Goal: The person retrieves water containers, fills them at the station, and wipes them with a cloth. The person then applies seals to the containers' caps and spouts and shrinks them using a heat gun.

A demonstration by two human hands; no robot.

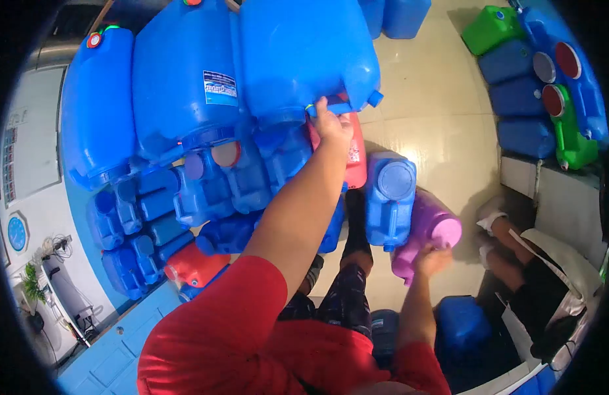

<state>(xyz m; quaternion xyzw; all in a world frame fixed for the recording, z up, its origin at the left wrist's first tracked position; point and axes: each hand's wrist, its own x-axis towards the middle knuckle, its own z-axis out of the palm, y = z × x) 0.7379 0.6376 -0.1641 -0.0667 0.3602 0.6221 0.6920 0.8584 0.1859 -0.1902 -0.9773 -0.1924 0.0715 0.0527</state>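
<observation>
Big blue container is filling the top centre, its far end running out of frame. Two more large ones are lining up to its left: the labelled container just beside it, the narrow container farther out. Well off to its lower right, a seated person's legs are showing; the rest of that body is hard to make out. Small blue jugs are crowding below the big blue container; a red jug is showing partly under its near corner. Farther below and right of it, a capped blue jug is standing, with the purple jug just beyond. Left hand is curling round the big blue container's handle. Right hand is touching the purple jug near its cap; fingers bending, but cannot tell whether they are closing on a handle. Step in hand, by judgement: gripping containers, one per hand. Next move is probably calling for a sure hold on the purple jug. Left fingertips are hiding behind the handle; the label is reading upside down, mostly illegible.
</observation>
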